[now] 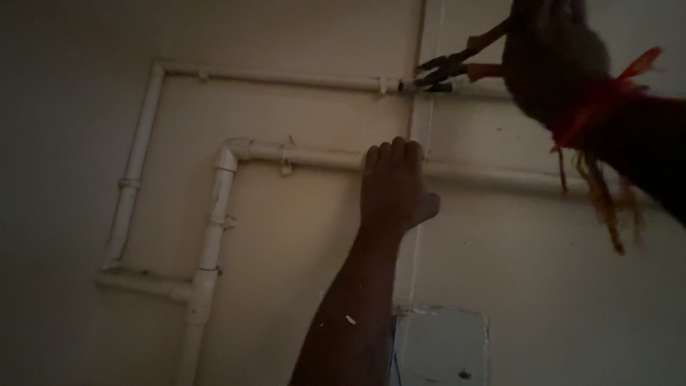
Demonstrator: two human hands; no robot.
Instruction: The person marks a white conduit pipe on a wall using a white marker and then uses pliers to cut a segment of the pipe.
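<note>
Overhead, head view, dim light: pale wall [300, 271] carrying white plastic pipework. Item one, lower pipe [314, 155], running level from an elbow joint [227, 154] at its left end across to the right, held by a small clip [286, 166]; from the elbow a vertical pipe [207, 250] drops toward the bottom edge of the frame. Item two, upper pipe [286, 78], running level above the first, turning down at its left corner into a second vertical run [132, 179] that meets a short horizontal branch [146, 284] joining the first vertical pipe. Item three, left hand [394, 187], arm raised from the bottom of the frame, fingers close together and curled over the lower pipe, thumb out to the right, palm against the wall below the pipe. Item four, right hand [554, 57], upper right, closed round the red handles of a pair of pliers [450, 71]; a red thread band [607, 107] with loose strands hangs at the wrist. Pliers' dark nose lies at the upper pipe, just right of a small fitting [386, 86], where a thin vertical conduit [420, 43] crosses; whether the nose grips the pipe cannot be told in this light. Item five, pale rectangular cover plate [441, 347] on the wall, low, just right of the left forearm
</note>
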